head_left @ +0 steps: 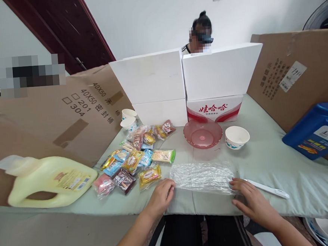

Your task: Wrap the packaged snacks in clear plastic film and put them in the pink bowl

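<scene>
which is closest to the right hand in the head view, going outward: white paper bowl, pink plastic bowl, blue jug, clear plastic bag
From the right hand:
1. clear plastic bag, touched by its fingers, just to its left.
2. white paper bowl, straight beyond the hand.
3. pink plastic bowl, beyond and to the left, beside the paper bowl.
4. blue jug, far right on the table edge.

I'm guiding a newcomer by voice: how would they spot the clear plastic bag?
Start at the pink bowl mid-table. Straight toward the near edge lies the clear plastic bag, flat, between the left hand and right hand. Unlike the colourful snack packets, it's see-through and looks empty.
</scene>
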A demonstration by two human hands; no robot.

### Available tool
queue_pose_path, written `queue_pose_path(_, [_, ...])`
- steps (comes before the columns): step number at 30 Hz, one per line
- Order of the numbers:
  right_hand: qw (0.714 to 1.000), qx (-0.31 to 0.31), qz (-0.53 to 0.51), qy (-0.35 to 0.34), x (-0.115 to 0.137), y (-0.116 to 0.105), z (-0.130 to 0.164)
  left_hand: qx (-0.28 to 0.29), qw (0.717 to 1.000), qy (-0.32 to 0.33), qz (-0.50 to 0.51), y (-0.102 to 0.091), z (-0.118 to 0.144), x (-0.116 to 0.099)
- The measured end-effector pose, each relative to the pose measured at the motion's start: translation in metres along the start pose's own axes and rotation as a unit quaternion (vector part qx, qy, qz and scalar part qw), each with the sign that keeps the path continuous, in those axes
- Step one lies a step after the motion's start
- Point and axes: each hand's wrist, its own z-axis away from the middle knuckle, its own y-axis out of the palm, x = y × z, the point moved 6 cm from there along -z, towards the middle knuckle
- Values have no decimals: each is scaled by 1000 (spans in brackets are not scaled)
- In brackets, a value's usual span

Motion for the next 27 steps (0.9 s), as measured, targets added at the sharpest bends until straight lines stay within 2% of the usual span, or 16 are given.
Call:
queue_pose_path(5, [999,28,-26,10,-3,7,-6,0,1000,-28,-11,2,-6,3])
queue_pose_path(10, [989,37,-70,129,-16,12,-17,-27,993,-85,-75,8,-18,16])
queue_pose_path(14, [979,21,57,196,-21,20,-35,-34,979,-128,-155,20,-34,23])
queue_pose_path(17, [969,17,124,212,-19,28,-39,-26,972,-146,-183,28,-43,25])
queue_pose_path(20, [967,12,148,208,-15,29,-35,-23,964,-159,-210,28,-47,24])
queue_pose_path(23, [966,-62,191,163,-4,20,-33,-44,961,-149,-231,24,-48,10])
queue_pose_path(25, [960,-137,218,109,13,16,-36,-75,964,-104,-233,28,-47,-11])
queue_pose_path(27, [960,-161,227,34,33,25,-43,-86,971,-41,-221,43,-46,-34])
